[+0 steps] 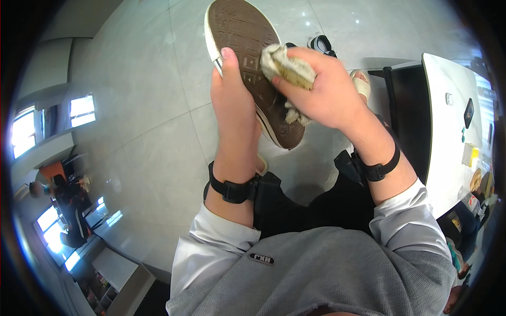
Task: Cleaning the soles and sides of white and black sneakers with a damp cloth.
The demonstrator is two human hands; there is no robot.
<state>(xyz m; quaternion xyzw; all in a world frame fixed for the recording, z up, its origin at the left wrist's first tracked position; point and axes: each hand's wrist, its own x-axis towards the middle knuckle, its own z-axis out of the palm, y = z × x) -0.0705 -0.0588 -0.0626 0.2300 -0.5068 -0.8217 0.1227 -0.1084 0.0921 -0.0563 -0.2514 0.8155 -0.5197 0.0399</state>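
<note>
A shoe with a brown patterned rubber sole [241,31] and a white rim is held sole up in front of me. My left hand [235,94] grips it around its left side, with the thumb lying along the sole's edge. In my right hand [320,85] is a bunched cloth [272,59], whitish with yellow-brown patches. The cloth is at the right part of the sole, and a loose end of it hangs below my palm near the lower part of the sole. The shoe's upper is mostly hidden beneath.
To my right stands a white-topped table [446,118] with a phone [469,113] and small items on it. A dark shoe [322,44] lies on the grey tiled floor [158,158] ahead. My foot in a cream slipper [360,85] is near the table. Another person [71,213] is at the far left.
</note>
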